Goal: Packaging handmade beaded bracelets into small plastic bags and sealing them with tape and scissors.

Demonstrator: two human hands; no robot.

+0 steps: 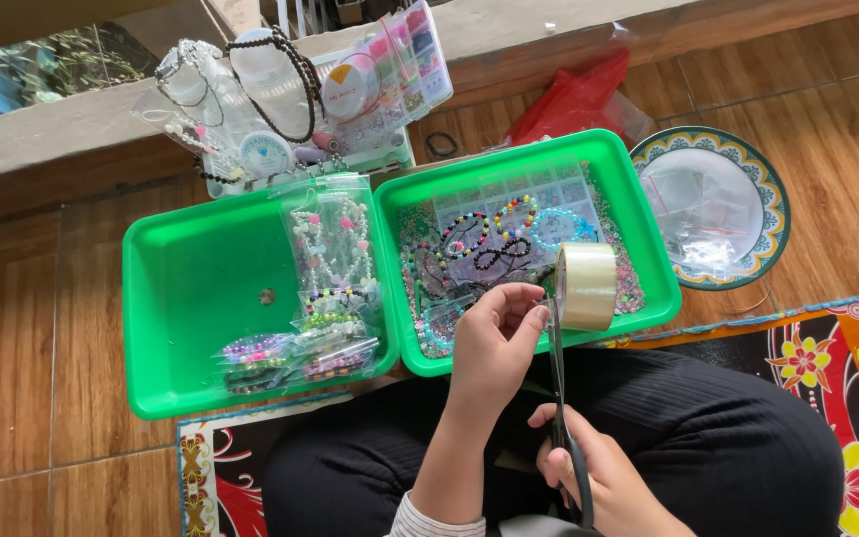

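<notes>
Left hand (pixel 494 343) pinches clear tape roll (pixel 586 286), roll at its 2 o'clock. Right hand (pixel 599 477) clamped on scissors (pixel 559 398), blades pointing 12 o'clock, touching roll above green tray (pixel 648 249).

Down at the bottom we've got black ribbed trousers (pixel 708 438) covering both legs, the fine lengthwise ribbing catching the light across the knees. On the left forearm there's just a sliver of sleeve cuff (pixel 420 519) showing at the frame's lower edge, white with thin dark stripes. Both hands are bare, the left hand (pixel 494 343) and the right hand (pixel 603 477) with no rings, no watch and no gloves that can be made out, and the fingernails look short and unpainted.
</notes>
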